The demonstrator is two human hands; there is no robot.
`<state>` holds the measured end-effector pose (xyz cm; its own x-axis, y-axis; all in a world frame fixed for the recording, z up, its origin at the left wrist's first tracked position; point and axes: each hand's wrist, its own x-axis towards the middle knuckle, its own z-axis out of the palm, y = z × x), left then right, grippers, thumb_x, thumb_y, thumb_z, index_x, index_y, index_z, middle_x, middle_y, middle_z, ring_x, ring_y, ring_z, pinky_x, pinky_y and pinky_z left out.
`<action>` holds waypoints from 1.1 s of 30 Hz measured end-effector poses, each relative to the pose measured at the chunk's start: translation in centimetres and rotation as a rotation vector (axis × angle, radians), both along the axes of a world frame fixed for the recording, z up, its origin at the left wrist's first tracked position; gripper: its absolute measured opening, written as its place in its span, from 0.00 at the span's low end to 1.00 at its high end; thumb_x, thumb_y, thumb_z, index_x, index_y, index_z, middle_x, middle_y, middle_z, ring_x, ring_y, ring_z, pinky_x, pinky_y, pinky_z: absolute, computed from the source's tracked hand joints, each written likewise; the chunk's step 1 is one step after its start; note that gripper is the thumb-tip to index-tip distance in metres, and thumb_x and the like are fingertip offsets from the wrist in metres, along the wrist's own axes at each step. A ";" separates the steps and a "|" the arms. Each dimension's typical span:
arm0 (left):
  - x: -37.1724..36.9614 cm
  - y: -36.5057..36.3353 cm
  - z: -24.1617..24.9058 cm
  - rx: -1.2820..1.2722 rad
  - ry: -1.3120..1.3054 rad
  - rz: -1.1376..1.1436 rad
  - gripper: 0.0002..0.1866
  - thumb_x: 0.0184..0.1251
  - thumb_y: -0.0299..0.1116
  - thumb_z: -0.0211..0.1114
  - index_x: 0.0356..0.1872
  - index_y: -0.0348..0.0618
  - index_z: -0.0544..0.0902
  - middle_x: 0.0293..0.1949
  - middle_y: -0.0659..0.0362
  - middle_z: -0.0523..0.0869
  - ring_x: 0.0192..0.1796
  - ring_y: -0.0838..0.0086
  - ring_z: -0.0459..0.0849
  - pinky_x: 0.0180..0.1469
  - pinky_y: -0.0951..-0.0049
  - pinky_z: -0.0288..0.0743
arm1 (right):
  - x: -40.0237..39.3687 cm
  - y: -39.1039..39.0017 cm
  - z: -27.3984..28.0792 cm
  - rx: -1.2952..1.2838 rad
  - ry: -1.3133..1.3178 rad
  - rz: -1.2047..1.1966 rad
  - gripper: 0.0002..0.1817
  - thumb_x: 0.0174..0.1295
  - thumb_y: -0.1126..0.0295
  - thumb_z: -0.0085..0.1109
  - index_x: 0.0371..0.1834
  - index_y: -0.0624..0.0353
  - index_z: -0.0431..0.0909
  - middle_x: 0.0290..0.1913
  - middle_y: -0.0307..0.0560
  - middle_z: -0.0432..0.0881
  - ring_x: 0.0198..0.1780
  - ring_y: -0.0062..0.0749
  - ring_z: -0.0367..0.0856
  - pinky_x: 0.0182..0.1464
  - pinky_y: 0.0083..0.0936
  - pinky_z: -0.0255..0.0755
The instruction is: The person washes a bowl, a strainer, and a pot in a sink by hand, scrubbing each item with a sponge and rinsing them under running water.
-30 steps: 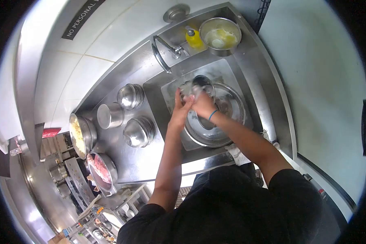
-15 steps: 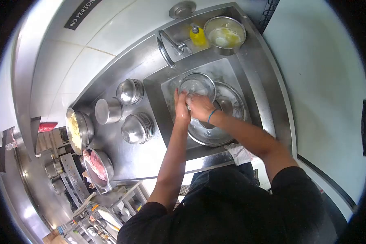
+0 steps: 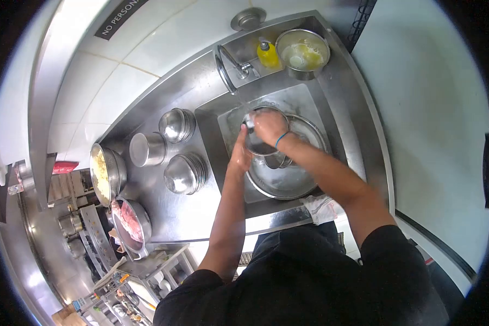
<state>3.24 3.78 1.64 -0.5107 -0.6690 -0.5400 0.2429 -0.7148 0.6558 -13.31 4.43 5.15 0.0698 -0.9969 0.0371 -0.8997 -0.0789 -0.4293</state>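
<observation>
In the sink [image 3: 211, 130], a round metal bowl [image 3: 262, 142] is tilted under the faucet [image 3: 223, 70], with water running near it. My left hand [image 3: 241, 154] grips the bowl at its left rim. Inside the upper part of the bowl is my right hand [image 3: 270, 126], blue band at the wrist, its fingers closed round something whitish, blurred by motion. Beneath lies a large round metal basin [image 3: 288, 187] with a smaller metal vessel [image 3: 277, 161] in it.
Left of the sink stand stacked bowls [image 3: 186, 174], more stacked bowls [image 3: 174, 126], a metal pot [image 3: 146, 149], a bowl of yellow food [image 3: 99, 174] and a bowl of meat [image 3: 129, 221]. Behind are a yellow bottle [image 3: 267, 56] and a soapy pot [image 3: 303, 56]. A cloth [image 3: 319, 208] hangs in front.
The bowl now shows a dark, less foamy inside and has come slightly lower. My right hand has moved up and right, off my left hand, which has shifted to the bowl's left rim.
</observation>
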 end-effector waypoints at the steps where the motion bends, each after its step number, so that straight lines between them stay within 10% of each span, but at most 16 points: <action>1: -0.2 0.1 0.1 0.003 -0.033 0.052 0.35 0.79 0.57 0.57 0.74 0.40 0.71 0.74 0.51 0.74 0.72 0.55 0.76 0.76 0.57 0.66 | 1.4 0.9 0.9 0.159 -0.040 -0.017 0.09 0.63 0.70 0.58 0.37 0.58 0.88 0.43 0.52 0.90 0.51 0.49 0.88 0.53 0.44 0.82; 5: 0.7 -0.8 0.8 -0.333 -0.547 -0.092 0.51 0.72 0.66 0.62 0.82 0.38 0.57 0.82 0.47 0.60 0.83 0.56 0.57 0.78 0.52 0.62 | 1.3 3.9 -2.1 0.236 -0.053 0.138 0.09 0.60 0.68 0.61 0.35 0.58 0.90 0.41 0.57 0.90 0.45 0.54 0.90 0.50 0.45 0.83; 14: -2.4 -2.4 0.9 -0.051 -0.327 0.019 0.46 0.74 0.63 0.61 0.80 0.40 0.61 0.77 0.47 0.69 0.76 0.55 0.71 0.74 0.53 0.68 | -0.8 -1.4 -2.7 0.308 -0.392 -0.018 0.18 0.56 0.67 0.64 0.49 0.62 0.87 0.47 0.65 0.88 0.50 0.61 0.87 0.55 0.53 0.78; 16: -2.6 -4.2 -0.5 -0.148 -0.362 0.003 0.47 0.71 0.63 0.65 0.79 0.39 0.64 0.75 0.47 0.72 0.75 0.57 0.73 0.73 0.58 0.67 | -1.1 -1.9 -7.7 0.266 -0.426 0.169 0.21 0.55 0.67 0.66 0.53 0.62 0.86 0.46 0.61 0.89 0.46 0.54 0.89 0.50 0.48 0.81; 20: -6.3 -4.7 5.2 -0.375 -0.573 0.100 0.48 0.66 0.62 0.72 0.76 0.35 0.69 0.72 0.48 0.77 0.71 0.60 0.77 0.71 0.65 0.68 | -9.0 -2.1 2.8 0.625 -0.835 0.147 0.23 0.59 0.60 0.71 0.54 0.63 0.84 0.43 0.55 0.89 0.41 0.36 0.88 0.43 0.34 0.81; 23: -8.3 -6.7 5.7 -0.400 -0.568 0.130 0.43 0.67 0.51 0.75 0.73 0.29 0.72 0.67 0.50 0.81 0.68 0.66 0.78 0.70 0.70 0.67 | -14.7 -4.3 7.4 0.074 -0.299 -0.042 0.23 0.59 0.56 0.70 0.52 0.60 0.87 0.43 0.60 0.90 0.47 0.50 0.90 0.54 0.44 0.81; 29: -7.6 -12.4 0.9 -0.473 -0.706 -0.028 0.48 0.59 0.59 0.78 0.69 0.29 0.75 0.58 0.48 0.86 0.57 0.65 0.85 0.59 0.67 0.76 | -18.5 -7.9 11.0 -0.169 0.231 -0.399 0.29 0.65 0.54 0.64 0.65 0.58 0.78 0.54 0.59 0.87 0.58 0.50 0.86 0.61 0.48 0.78; 33: -5.8 -15.0 2.8 -0.349 -0.796 -0.086 0.47 0.57 0.61 0.78 0.67 0.30 0.78 0.55 0.48 0.87 0.49 0.66 0.86 0.52 0.67 0.79 | -10.4 -6.6 9.1 0.030 -0.241 -0.248 0.28 0.67 0.52 0.63 0.63 0.61 0.79 0.55 0.62 0.86 0.60 0.54 0.84 0.60 0.45 0.77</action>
<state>-2.57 -11.24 4.45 -0.1250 -0.8393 -0.5291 -0.4260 -0.4362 0.7926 -23.69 -2.19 14.28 -0.1818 -0.9833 -0.0063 -0.7622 0.1450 -0.6309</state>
